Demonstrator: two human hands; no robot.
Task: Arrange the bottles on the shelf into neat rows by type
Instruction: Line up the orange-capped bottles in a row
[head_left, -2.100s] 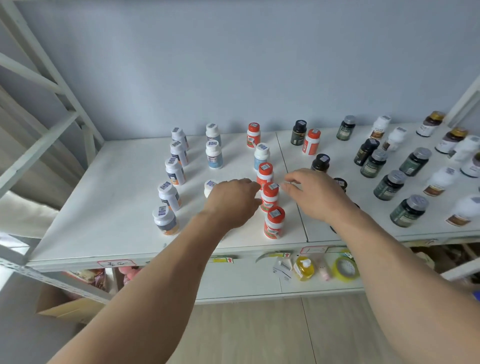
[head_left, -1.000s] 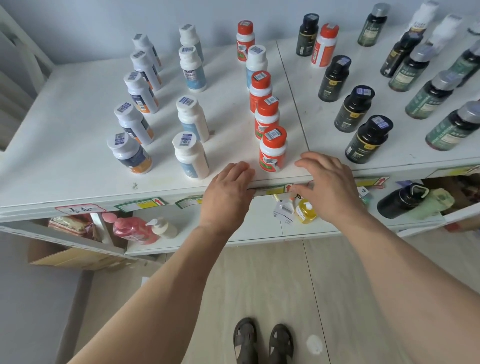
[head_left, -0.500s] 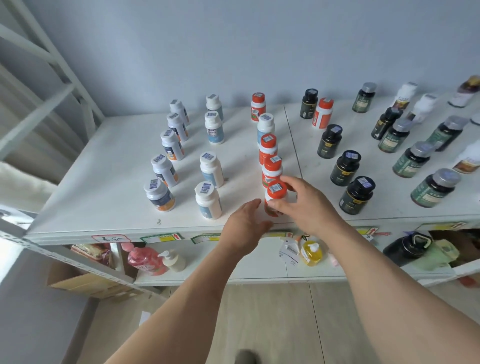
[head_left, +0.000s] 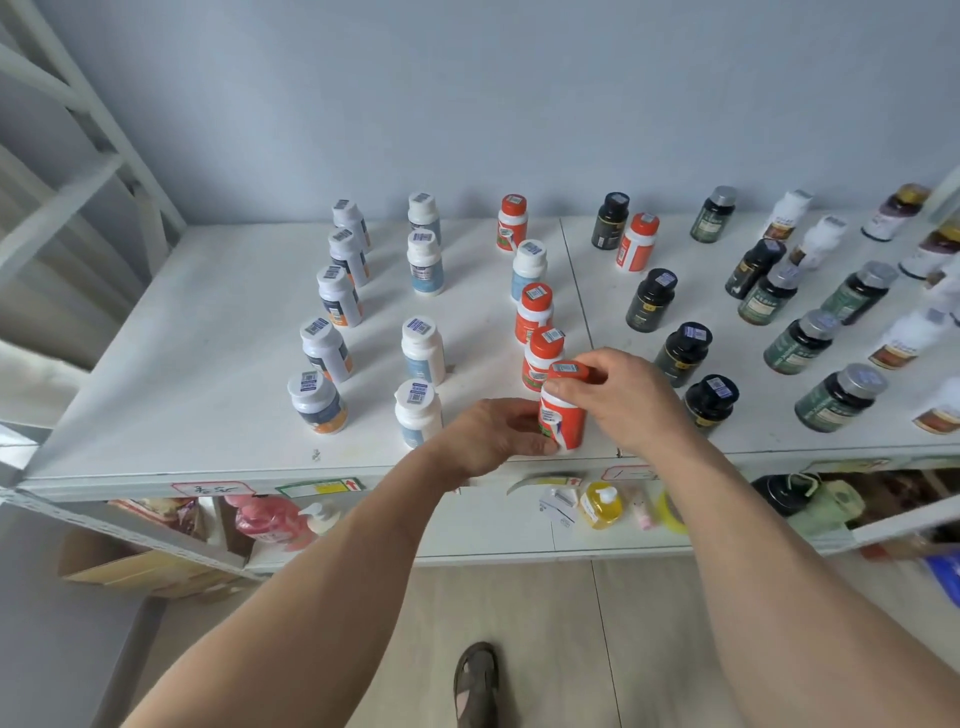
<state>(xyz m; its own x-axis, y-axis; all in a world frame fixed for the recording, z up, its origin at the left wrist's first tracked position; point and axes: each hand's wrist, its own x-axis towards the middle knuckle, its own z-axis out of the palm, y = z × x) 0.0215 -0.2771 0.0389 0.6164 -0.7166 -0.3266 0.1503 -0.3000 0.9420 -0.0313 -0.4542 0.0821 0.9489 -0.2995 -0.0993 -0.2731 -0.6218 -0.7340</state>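
Since half a second ago, the left hand (head_left: 498, 428) has come up from the shelf edge to join the right hand (head_left: 618, 400) on the front red-capped bottle (head_left: 563, 410). The right hand's grip is clamped round the cap and shoulder, thumb across the neck; the left hand's fingers curl round the lower body at the label. The bottle stands at the front of the shelf (head_left: 208, 364), close to the edge, at the near end of the red-capped column (head_left: 535, 312), and leans a little off upright.

The step in hand looks like squaring this bottle into its column. To do it well, set the base flat first, then nudge it back from the edge so it sits in line with the red caps behind it and evenly spaced. Keep the left hand low to steer the base while the right steadies the top; pushing from the cap alone could tip it onto the neighbour just behind, which is almost touching.

Two strays remain for the sorting: a white-capped blue-label bottle (head_left: 529, 270) sits inside the red column, and another red-capped bottle (head_left: 636, 241) stands among the black bottles (head_left: 652, 301) to the right.
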